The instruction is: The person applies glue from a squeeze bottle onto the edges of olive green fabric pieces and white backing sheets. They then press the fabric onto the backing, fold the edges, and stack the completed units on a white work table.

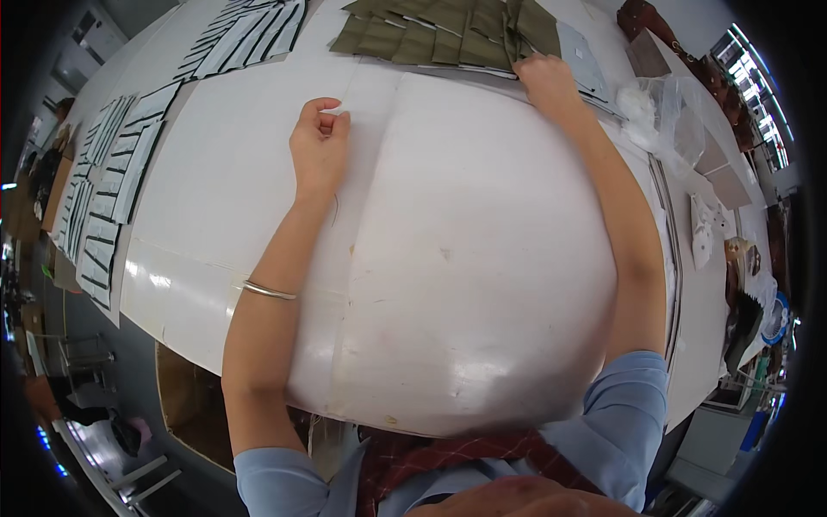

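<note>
My right hand [547, 82] reaches to the far side of the table, its fingers closed on the right end of a row of olive-green fabric pieces [431, 39]. The pieces overlap in layers, and my fingertips are partly hidden among them. Light grey-blue sheets [581, 60] show beneath and to the right of this row. My left hand [320, 151] hovers over or rests on the white tabletop, left of centre. Its fingers are loosely curled, with a gap between index finger and thumb and nothing visible in them. A silver bangle [269, 291] circles my left forearm.
The white table [465, 258] curves around me, with a seam down its middle. Rows of pale pieces with dark stripes [250, 39] lie at the far left, more [129, 172] along the left edge. Clear plastic bags [680, 121] and brown material [646, 21] sit at right.
</note>
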Available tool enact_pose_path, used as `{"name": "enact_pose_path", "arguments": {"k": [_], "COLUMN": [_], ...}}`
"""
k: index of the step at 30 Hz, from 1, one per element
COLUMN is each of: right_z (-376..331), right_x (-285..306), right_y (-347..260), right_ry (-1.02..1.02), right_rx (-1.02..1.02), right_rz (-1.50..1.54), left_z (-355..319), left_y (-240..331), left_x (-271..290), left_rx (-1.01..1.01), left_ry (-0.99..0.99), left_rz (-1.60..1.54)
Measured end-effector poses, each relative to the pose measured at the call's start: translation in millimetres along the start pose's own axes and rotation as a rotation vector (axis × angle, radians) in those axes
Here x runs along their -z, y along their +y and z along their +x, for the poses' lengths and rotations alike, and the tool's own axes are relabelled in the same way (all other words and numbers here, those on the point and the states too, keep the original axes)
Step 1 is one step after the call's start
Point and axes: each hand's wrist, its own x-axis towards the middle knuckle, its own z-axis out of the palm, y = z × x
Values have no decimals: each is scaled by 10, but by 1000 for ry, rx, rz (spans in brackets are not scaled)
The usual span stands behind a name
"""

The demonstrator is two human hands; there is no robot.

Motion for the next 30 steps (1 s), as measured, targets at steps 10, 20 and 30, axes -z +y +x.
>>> {"name": "enact_pose_path", "arguments": {"k": [10, 20, 30], "right_z": [-391, -42, -1511], "right_x": [563, -671, 1047], "right_y": [278, 387, 66], "right_ry": [-204, 75, 198], "right_rx": [-365, -554, 1], "right_rz": [916, 255, 26], "left_z": [23, 157, 218], "left_y": [-83, -152, -359], "left_x": [-89, -26, 65], "left_rx": [-89, -66, -70], "left_ry": [-56, -128, -124], "left_rz": [-79, -42, -33]}}
